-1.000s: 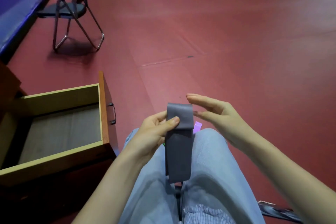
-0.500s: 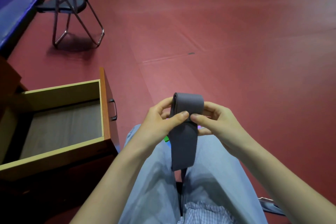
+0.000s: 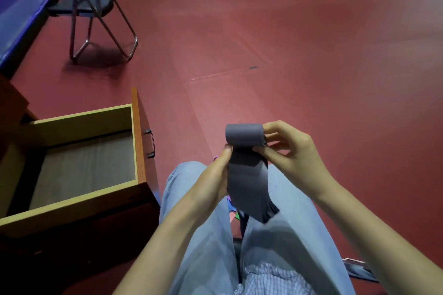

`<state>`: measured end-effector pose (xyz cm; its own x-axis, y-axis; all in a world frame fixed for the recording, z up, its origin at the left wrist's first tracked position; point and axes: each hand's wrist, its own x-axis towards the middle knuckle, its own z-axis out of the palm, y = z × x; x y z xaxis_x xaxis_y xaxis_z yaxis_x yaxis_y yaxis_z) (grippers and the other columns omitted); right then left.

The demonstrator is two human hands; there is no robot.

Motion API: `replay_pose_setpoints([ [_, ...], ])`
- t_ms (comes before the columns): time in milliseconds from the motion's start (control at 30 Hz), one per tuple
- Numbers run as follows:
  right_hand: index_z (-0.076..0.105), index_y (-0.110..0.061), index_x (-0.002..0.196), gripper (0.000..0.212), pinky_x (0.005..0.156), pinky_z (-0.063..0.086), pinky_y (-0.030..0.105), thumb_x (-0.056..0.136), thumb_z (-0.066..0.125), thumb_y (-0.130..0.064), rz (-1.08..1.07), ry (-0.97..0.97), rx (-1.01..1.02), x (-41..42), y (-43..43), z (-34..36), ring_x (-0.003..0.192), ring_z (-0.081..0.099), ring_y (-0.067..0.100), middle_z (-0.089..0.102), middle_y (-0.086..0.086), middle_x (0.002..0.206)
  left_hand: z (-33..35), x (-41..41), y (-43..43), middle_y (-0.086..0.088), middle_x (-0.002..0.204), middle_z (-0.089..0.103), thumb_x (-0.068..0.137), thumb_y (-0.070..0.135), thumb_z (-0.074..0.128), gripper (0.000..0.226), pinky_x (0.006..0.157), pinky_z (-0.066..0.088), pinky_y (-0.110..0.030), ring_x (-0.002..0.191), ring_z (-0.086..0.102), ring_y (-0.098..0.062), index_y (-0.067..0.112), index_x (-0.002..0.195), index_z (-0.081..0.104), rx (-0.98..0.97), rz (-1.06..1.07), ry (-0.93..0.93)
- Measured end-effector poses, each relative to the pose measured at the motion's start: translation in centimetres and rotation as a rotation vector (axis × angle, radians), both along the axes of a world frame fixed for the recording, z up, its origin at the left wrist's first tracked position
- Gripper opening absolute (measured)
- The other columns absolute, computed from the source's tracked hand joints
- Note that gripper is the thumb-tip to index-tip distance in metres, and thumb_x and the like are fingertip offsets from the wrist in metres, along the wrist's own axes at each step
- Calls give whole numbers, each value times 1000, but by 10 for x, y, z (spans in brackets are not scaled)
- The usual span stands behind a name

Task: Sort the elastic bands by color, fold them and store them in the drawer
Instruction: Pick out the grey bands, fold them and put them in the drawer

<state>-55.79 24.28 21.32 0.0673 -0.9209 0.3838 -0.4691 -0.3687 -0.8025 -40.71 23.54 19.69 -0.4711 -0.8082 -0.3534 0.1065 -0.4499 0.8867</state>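
Centre frame, over your lap: your left hand (image 3: 217, 172) pinches the grey band (image 3: 247, 175) below the roll for tension, right hand (image 3: 285, 148) clamps the roll's end to wind it. Drawer (image 3: 79, 203) sits open at left, prob. for stowing; folding chair (image 3: 96, 19) upper left.

- Your left hand (image 3: 213, 175) pinches the grey band (image 3: 247, 175) at its left edge, just below the rolled top.
- Your right hand (image 3: 290, 151) grips the roll's right end with its fingertips (image 3: 268, 129).
- The band's loose tail hangs over your lap, between your knees.
- At nine o'clock from the hands, the drawer (image 3: 134, 141) stands pulled out.
- At eleven o'clock, well apart, a folding chair (image 3: 96, 7) stands on the red floor (image 3: 311, 43).
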Motion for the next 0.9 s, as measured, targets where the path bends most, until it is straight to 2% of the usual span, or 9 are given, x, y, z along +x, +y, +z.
replay_pose_setpoints([
  [133,62,-2,92,17,75,48,11,76,59,0,31,100,-56,-8,-1,-9,86,59,6,60,-3,95,5,4,5,1,110,68,84,62,7,72,94,46,-30,103,64,-12,21,108,61,49,-60,50],
  [233,64,-6,95,22,75,50,13,75,57,-3,64,222,-55,-11,1,-12,87,60,11,61,-7,99,6,3,7,-10,137,50,86,59,12,76,104,36,-33,128,46,-23,7,132,43,16,-24,-14],
  [333,66,-18,103,31,80,50,17,75,56,-7,148,272,16,-12,2,-10,97,59,8,59,-18,107,-3,1,10,-2,116,66,73,57,35,63,96,45,-25,110,61,-12,17,115,58,8,6,75],
  [467,47,-47,114,47,96,41,11,78,59,-20,303,106,298,-14,6,-6,121,43,-11,43,-29,129,-11,7,6,-1,97,73,68,45,52,46,78,54,-22,91,68,-12,17,102,65,13,54,89],
  [600,29,-42,131,64,95,45,16,75,59,-36,177,-311,549,-7,13,-7,118,44,-9,38,-20,137,-6,9,3,-10,106,69,70,34,63,51,86,52,-31,94,66,-20,7,113,60,-78,63,26],
  [634,29,-37,134,64,92,48,20,75,56,-36,130,-352,582,-5,13,-7,114,49,-5,40,-16,136,-5,9,3,-9,106,69,71,30,69,48,88,51,-33,93,65,-19,8,112,61,-91,69,18],
  [734,51,-23,123,35,79,56,28,88,51,-27,145,-383,666,3,16,-8,97,62,3,59,-5,118,-8,9,2,-5,106,70,68,26,67,44,89,51,-34,95,66,-16,12,109,62,-147,56,-30],
  [800,57,-18,115,27,85,53,43,89,50,-24,153,-407,689,6,17,-11,93,64,10,64,0,109,-10,10,0,-6,108,70,67,24,67,45,91,51,-34,98,65,-17,13,110,62,-166,51,-39],
  [900,57,-19,115,27,90,51,50,89,52,-22,138,-463,689,6,18,-15,92,64,14,64,1,109,-9,10,0,-7,111,68,66,21,68,44,92,51,-34,100,64,-18,16,109,61,-186,34,-27],
])
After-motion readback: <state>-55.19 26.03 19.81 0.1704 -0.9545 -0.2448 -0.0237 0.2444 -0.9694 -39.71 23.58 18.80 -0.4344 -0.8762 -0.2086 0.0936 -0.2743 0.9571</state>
